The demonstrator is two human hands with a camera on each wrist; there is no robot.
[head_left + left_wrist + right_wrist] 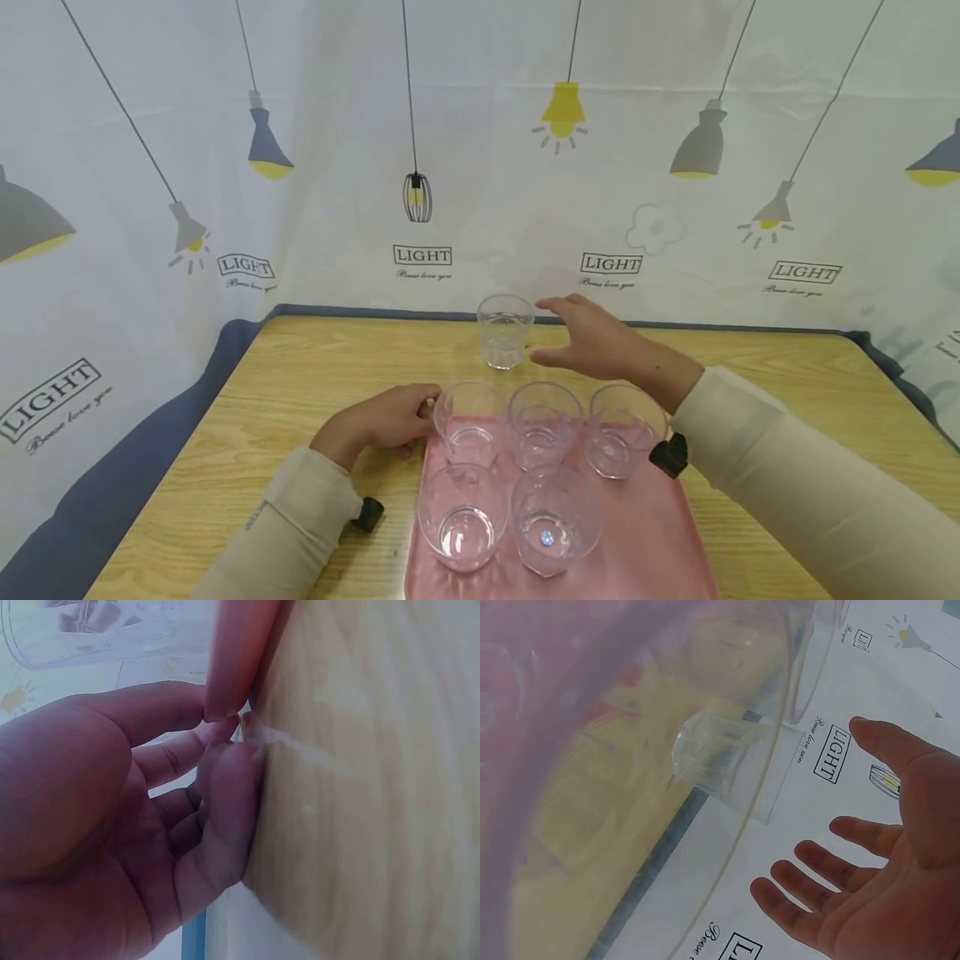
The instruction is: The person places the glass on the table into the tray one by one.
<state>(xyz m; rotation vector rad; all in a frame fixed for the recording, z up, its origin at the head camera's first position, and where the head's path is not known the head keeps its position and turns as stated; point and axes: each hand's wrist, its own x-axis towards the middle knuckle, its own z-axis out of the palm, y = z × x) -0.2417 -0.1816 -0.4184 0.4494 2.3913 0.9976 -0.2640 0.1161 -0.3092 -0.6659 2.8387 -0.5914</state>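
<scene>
A clear plastic cup [505, 342] stands alone on the table behind the tray. My right hand [596, 337] is just right of it, thumb and fingers spread, apart from the cup; the right wrist view shows the open palm with nothing in it. My left hand [393, 417] is at the far left corner of the pink tray [645, 542]. Its thumb and curled fingers [232, 772] pinch the tray's edge [240, 660] low at the tabletop. Several clear cups stand on the tray, among them a back-left cup [471, 425] and a front-right cup [555, 521].
Light wood table [300, 367] surrounds the tray on the sides and back. Behind the table's back edge hangs a white curtain [495, 167] printed with lamps. Along its foot runs a dark blue border [360, 313]. A back-right cup [626, 433] is under my right wrist.
</scene>
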